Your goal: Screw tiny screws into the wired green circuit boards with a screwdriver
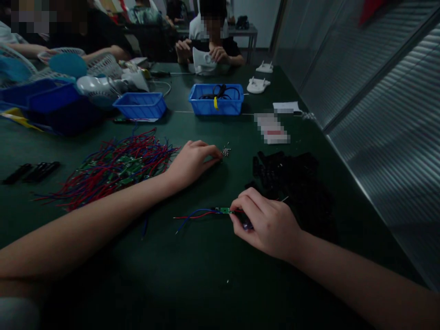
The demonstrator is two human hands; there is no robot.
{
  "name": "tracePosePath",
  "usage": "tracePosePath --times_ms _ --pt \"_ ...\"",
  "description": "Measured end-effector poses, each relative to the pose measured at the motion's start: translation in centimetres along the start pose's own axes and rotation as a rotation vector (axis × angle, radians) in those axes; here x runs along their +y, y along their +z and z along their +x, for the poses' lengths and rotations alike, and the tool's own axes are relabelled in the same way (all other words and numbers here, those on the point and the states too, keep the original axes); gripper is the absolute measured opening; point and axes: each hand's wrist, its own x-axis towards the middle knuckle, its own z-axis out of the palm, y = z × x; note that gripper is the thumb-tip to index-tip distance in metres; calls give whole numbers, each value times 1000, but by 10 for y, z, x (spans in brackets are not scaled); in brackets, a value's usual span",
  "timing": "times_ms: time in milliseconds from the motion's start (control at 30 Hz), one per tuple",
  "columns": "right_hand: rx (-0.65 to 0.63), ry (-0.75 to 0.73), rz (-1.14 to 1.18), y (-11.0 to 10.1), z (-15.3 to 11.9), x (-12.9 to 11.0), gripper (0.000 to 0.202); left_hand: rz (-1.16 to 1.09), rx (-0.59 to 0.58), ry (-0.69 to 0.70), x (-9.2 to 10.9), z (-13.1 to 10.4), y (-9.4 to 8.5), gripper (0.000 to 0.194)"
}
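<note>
In the head view, my right hand (263,220) pinches a small green circuit board (224,211) between thumb and fingers. Red and blue wires (194,214) trail from the board to the left. Under those fingers shows part of a dark, shiny object (246,224), too hidden to name. My left hand (192,162) reaches to a small heap of screws (226,151), its thumb and fingertips together at the heap's near left edge. Whatever is between those fingertips is too small to make out. Beside my left wrist lies a tangled pile of wired circuit boards (120,169).
Black plastic parts (292,183) are heaped beyond my right hand. Blue bins (216,105) stand farther back, one with black cables. White fan parts (99,87) lie at the back left. Across the green table (192,284), a person holds a white part (204,62).
</note>
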Motion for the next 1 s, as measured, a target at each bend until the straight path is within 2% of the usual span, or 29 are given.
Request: tracePosePath --times_ms 133,267,400,733,1000 --pt "-15 -7 -8 1 1 1 13 185 79 25 -2 -3 3 17" --pt "-30 -3 -2 1 1 1 13 325 76 104 0 1 4 20" --pt "-22 0 -6 1 1 1 13 351 60 157 -2 7 11 20" --pt "-30 -7 -20 2 1 1 12 369 72 123 -4 15 20 19" --pt "-32 -5 -30 2 1 1 13 572 81 290 -1 15 18 25"
